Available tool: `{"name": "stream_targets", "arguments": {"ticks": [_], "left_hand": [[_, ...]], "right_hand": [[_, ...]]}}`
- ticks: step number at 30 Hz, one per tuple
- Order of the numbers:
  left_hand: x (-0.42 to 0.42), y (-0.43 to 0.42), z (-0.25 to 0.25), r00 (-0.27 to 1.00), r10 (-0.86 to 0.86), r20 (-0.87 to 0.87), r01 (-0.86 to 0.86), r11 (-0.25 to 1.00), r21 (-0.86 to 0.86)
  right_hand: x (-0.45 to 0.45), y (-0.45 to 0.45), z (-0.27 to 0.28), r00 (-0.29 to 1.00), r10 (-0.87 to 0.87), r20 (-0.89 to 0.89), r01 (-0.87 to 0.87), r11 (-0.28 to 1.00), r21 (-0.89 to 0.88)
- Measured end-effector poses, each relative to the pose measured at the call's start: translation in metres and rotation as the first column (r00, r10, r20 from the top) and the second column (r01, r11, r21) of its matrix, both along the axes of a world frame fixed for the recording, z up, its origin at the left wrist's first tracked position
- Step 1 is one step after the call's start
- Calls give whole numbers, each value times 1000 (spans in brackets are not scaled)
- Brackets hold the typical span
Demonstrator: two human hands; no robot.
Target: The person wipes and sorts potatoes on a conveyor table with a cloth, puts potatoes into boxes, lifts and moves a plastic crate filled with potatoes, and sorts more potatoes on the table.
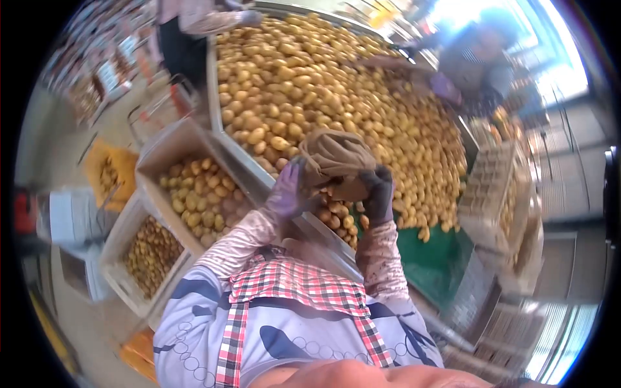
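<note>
Between my hands is a bunched brown cloth, held above the near edge of a large metal-rimmed table of potatoes. Its folds are gathered on top and its near side seems to gape; whether it is a bag or a hat I cannot tell. My left hand, in a purple and dark glove, grips the cloth's left side. On the right side, my right hand is closed on it in a similar glove. Most fingertips are hidden by the cloth. Loose potatoes lie just below, by the table rim.
A carton of potatoes and a pale crate of smaller ones stand at left. A green surface and stacked plastic crates are at right. Two co-workers work across the heap.
</note>
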State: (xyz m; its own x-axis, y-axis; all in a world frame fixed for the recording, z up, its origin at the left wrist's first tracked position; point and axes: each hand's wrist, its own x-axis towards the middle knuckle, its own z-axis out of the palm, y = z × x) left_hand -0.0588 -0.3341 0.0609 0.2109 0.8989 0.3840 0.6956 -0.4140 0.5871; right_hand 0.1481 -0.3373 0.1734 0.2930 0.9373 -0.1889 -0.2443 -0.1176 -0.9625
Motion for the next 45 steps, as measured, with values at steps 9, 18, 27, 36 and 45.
{"name": "stream_targets", "arguments": {"ticks": [9,18,27,36,45], "left_hand": [[152,80,138,941,-255,221,171,925,341],[16,213,135,891,-322,320,171,890,422],[20,128,-20,657,-160,-737,-9,976,-220],[-20,157,-66,716,-152,-681,47,984,-171],[198,-6,9,756,-649,81,652,738,-176]], "right_hand": [[34,48,85,986,167,26,-162,886,435],[134,16,36,966,-160,200,58,897,437],[209,-194,-159,243,352,904,436,793,-426],[128,-89,-164,701,304,645,-124,943,-309],[243,-220,-80,823,91,560,125,934,-335]]}}
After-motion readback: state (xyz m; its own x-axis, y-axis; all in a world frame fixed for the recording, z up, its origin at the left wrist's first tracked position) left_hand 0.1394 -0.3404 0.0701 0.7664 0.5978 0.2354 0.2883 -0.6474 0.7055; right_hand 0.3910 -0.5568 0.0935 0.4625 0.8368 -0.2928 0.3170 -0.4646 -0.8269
